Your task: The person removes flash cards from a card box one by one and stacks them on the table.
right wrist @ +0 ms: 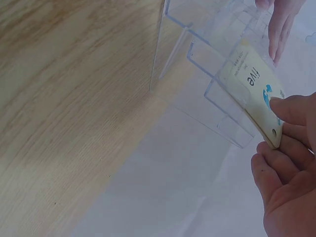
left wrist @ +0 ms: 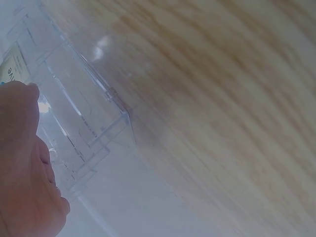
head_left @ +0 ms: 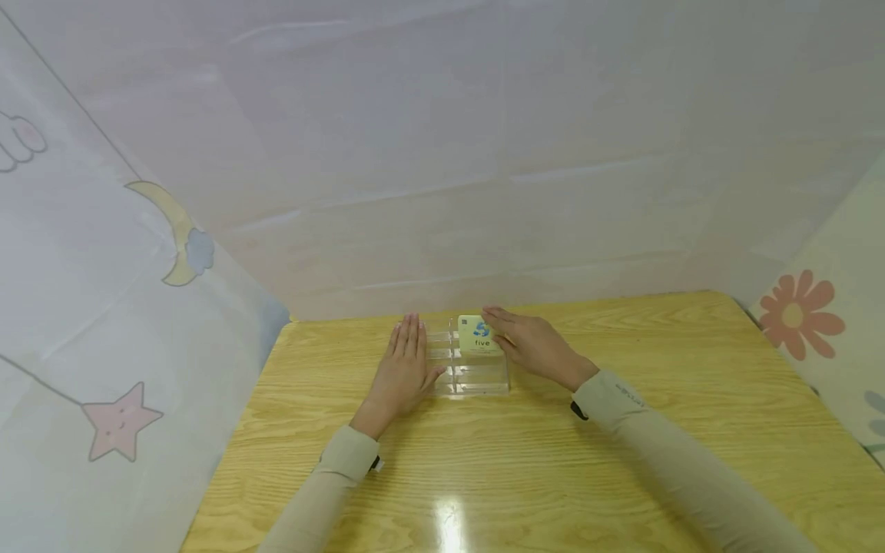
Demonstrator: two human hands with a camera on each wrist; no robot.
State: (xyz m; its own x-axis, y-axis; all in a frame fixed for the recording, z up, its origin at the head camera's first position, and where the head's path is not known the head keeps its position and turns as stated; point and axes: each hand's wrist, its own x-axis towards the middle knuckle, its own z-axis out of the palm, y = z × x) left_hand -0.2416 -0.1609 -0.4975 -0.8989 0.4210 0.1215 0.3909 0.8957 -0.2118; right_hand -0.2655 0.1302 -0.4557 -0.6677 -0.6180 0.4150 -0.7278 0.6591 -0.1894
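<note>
A clear plastic tiered rack [head_left: 482, 378] stands on the wooden table near its far edge. My left hand [head_left: 404, 365] lies along the rack's left side, fingers straight and together, thumb out over the front tiers. My right hand [head_left: 542, 347] pinches the right edge of a pale yellow flash card [head_left: 469, 336] marked with a blue 5 and the word "five". In the right wrist view the card [right wrist: 254, 81] is tilted, its lower part within an upper tier and a round hole showing near the thumb. Its thick edge suggests more than one card.
The wooden table [head_left: 477, 461] stretches toward me and to both sides. Behind it hangs a pale cloth backdrop [head_left: 484, 192], with printed figures on the side panels, such as a moon, a star and a red flower.
</note>
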